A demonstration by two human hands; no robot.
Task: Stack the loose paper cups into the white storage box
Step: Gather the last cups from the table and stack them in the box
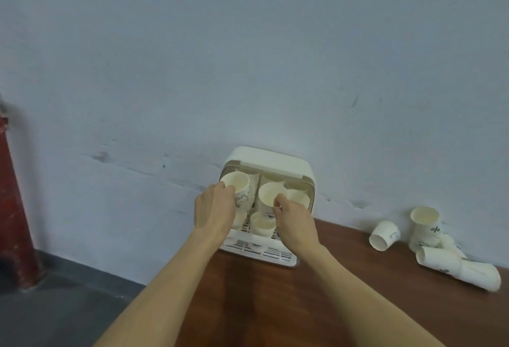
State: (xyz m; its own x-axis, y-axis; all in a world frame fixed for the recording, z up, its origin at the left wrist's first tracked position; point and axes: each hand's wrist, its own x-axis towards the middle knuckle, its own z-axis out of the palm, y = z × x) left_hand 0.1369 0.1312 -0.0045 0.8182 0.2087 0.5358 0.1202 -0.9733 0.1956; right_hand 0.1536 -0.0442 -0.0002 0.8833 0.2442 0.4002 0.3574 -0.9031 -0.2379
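A: Where does the white storage box point(271, 160) stand?

B: At the far edge of the wooden table point(344, 305), its back against the pale wall point(248, 57); its front is open, and a slotted tray point(264, 253) juts out from its base toward the person.

A: And the hands?

B: Both are at the box's open front; the left hand point(213, 209) has its fingers curled round a paper cup point(238, 188) with a small cartoon print, held at the box's left side with its mouth tilted toward the camera; the right hand point(292, 218) pinches the rim of a second cup point(270, 197) at the box's middle.

A: Is anything in the box?

B: Yes; more cups stand behind the two held ones, and one cup point(263, 224) sits low at the front, just above the tray; how many are nested I cannot tell.

A: The loose ones?

B: A heap of cups point(438, 253) lies on the table well to the right of the box, beside the wall; one stands upright point(425, 222), the others lie on their sides, one point(384, 235) with its mouth toward the camera.

A: Left of the box?

B: A red post point(13, 209) rises from the grey floor point(55, 305).
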